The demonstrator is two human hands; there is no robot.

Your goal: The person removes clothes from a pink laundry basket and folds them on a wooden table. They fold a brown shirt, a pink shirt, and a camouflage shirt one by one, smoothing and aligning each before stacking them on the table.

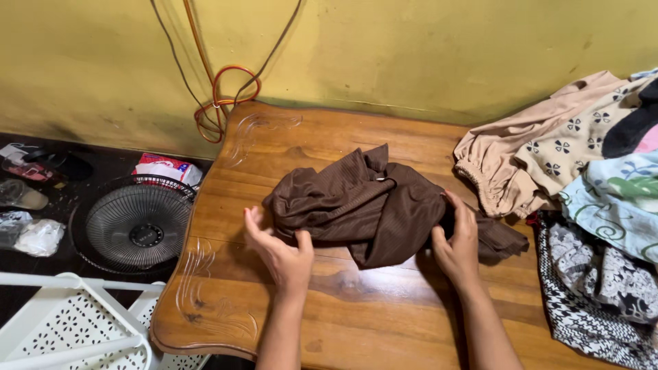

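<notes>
One brown ribbed garment [373,205] lies crumpled on the wooden table [274,151], and I place everything else from it. My left hand [279,248] sits at its near-left edge, fingers spread and loosely curled, the thumb touching the cloth but pinching nothing. My right hand [458,241] is at its right side, fingers closed around a fold of the fabric. To the right of the garment is one heap of patterned clothes [589,205], the pieces too tangled for me to count. To its left, down off the table, one black fan grille [137,226] lies flat on the floor. Nearer me on that side stands one white perforated rack [75,329]. Beyond the garment, three cables [219,96] hang on the yellow wall.
</notes>
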